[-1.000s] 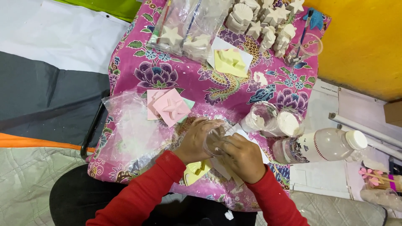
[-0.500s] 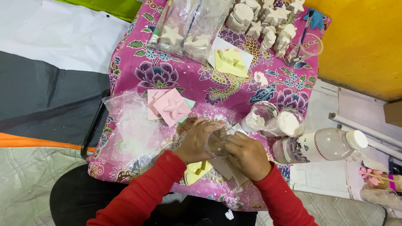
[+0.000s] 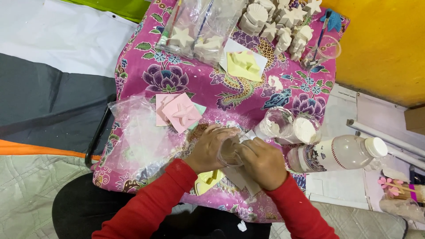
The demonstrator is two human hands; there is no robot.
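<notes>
My left hand (image 3: 207, 150) and my right hand (image 3: 262, 163) meet over the near edge of the table, both closed around a small clear plastic cup (image 3: 229, 152) held between them. Whatever the cup holds is hidden by my fingers. Just under my hands lies a yellow mould (image 3: 207, 181) on pale paper. A pink star mould (image 3: 180, 113) on a stack of pink sheets sits just beyond my left hand.
The table wears a magenta flowered cloth (image 3: 177, 79). A crumpled clear bag (image 3: 137, 137) lies at left. Two clear cups of white powder (image 3: 305, 129) and a lying plastic bottle (image 3: 338, 152) are at right. White plaster figures (image 3: 274, 20), bagged casts (image 3: 186, 37) and another yellow mould (image 3: 242, 65) fill the far side.
My hands have stayed in nearly the same place. The right hand has slid slightly right and toward me while the cup stays between both hands.
</notes>
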